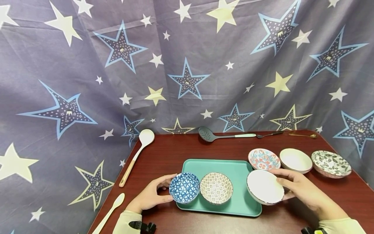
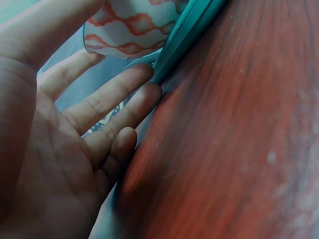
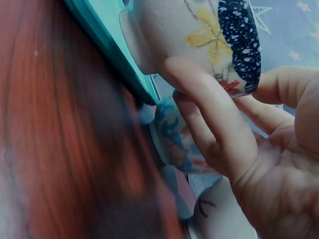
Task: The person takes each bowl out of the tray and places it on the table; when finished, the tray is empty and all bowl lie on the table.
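At the tray's left side, my left hand [image 1: 153, 194] holds a bowl with a blue triangle pattern inside [image 1: 184, 188], thumb and forefinger at its edge. Its outer wall [image 2: 132, 27] shows red wavy bands in the left wrist view, while the other fingers stay spread beside it. My right hand [image 1: 298, 187] grips a white bowl [image 1: 265, 187] by its right side, tilted at the tray's right end. Yellow and red flowers and a speckled dark rim band mark that bowl's outside [image 3: 207, 35]. Between them, a brown-patterned bowl [image 1: 216, 188] sits on the green tray [image 1: 217, 165].
Behind the right hand stand a red-and-blue patterned bowl [image 1: 264, 159], a cream bowl [image 1: 295, 160] and a leaf-patterned bowl [image 1: 331, 163]. A slotted spoon [image 1: 206, 134] and two small spoons lie along the back. A white ladle [image 1: 146, 137] and a pale spoon [image 1: 118, 201] lie left.
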Available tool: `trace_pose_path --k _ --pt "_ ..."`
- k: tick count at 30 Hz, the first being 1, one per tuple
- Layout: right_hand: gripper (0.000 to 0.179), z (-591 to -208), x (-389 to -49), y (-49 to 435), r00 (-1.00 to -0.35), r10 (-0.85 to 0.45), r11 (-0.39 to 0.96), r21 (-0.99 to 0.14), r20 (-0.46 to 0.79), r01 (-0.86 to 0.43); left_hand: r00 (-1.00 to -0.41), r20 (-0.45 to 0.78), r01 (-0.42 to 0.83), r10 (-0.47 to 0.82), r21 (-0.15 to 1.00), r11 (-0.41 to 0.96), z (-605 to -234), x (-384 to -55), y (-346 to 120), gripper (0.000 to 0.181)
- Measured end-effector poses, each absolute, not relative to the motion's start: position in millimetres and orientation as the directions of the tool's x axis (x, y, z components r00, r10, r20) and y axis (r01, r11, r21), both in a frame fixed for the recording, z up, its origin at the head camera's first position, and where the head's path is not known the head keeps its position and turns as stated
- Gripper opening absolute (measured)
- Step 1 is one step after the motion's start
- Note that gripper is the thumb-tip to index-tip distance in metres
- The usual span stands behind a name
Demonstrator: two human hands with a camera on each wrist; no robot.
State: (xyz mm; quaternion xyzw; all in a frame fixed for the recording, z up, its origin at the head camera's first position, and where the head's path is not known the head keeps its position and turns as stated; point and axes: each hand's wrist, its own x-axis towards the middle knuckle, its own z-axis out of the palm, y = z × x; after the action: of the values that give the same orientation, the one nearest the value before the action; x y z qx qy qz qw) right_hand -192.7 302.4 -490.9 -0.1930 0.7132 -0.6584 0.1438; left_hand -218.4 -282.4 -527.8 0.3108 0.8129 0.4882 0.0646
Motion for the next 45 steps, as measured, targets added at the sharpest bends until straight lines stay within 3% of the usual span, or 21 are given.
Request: trace_pose_path --k 30,45 --pt "0.044 -510.2 -195.0 330.8 -0.866 -0.498 -0.005 -0.999 0.044 -0.047 -0.798 0.195 0.445 0.57 0.829 0.339 -530.0 -219.2 -282.9 0.076" --pt "0.042 -507.8 -195.2 332.1 -0.878 -0.478 0.065 -0.998 -0.01 -0.024 -0.805 0.183 0.43 0.564 0.835 0.344 -529.4 -218.6 -283.2 0.076"
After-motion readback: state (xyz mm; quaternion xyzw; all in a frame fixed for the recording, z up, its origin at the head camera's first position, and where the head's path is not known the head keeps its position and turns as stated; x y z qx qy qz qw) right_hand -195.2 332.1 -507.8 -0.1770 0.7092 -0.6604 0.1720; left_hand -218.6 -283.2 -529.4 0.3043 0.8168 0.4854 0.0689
